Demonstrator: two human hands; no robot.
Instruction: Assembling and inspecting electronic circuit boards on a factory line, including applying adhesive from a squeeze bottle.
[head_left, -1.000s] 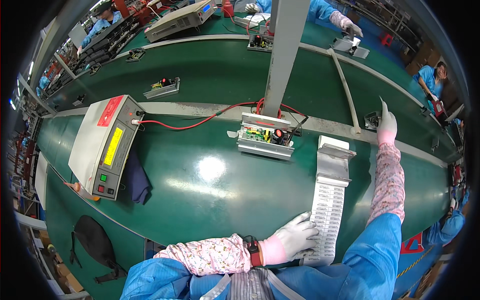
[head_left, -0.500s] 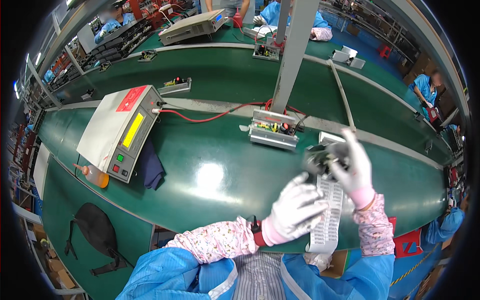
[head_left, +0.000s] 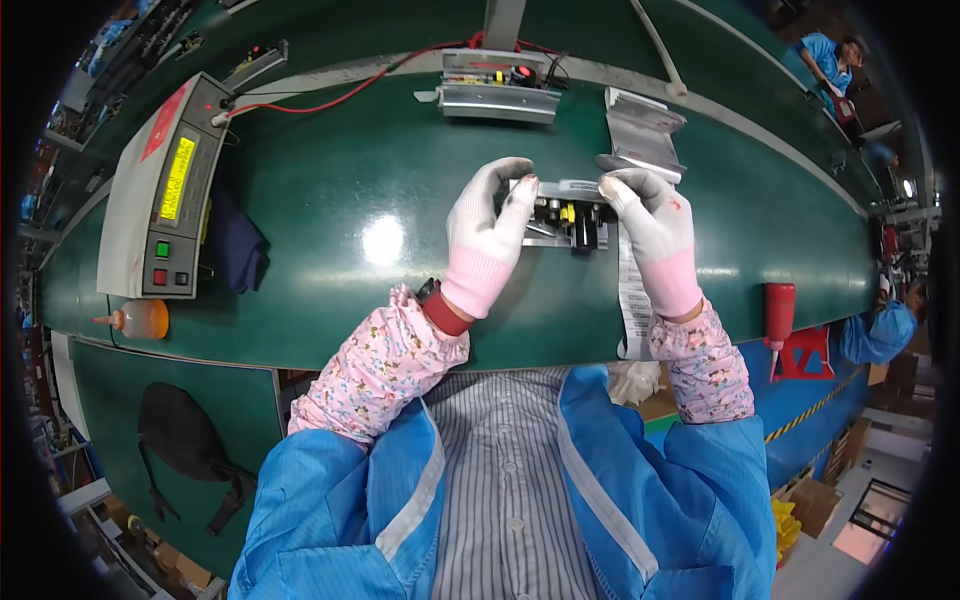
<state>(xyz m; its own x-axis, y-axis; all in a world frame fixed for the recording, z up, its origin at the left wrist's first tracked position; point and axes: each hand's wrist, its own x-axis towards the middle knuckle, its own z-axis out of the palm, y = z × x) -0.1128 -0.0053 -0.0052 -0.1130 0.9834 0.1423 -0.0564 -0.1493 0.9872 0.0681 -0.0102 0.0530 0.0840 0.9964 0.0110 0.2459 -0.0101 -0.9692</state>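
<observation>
In front of me is a small circuit board (head_left: 567, 215) on a metal plate, with black and yellow parts on it. My left hand (head_left: 490, 225), in a white glove, pinches its left end. At its right end, the thumb and fingers of my right hand (head_left: 655, 215) are closed on the upper edge. A pale printed strip (head_left: 580, 186) lies along that edge between my fingertips. Under my right hand runs a long sheet of white labels (head_left: 633, 310), partly covered by the hand. Just beyond that hand sits a bare silver metal bracket (head_left: 645, 130).
Another circuit board in a metal frame (head_left: 500, 88) lies at the bench's far edge, beside a red cable (head_left: 345, 88). On the left stand a test instrument (head_left: 160, 190), a dark blue cloth (head_left: 235, 240) and a bottle of orange liquid (head_left: 145, 319). A red bottle (head_left: 778, 312) is at right.
My left hand has left the label sheet and now grips the circuit board together with my right. The board has come to rest between both hands, and the view has tilted down.
</observation>
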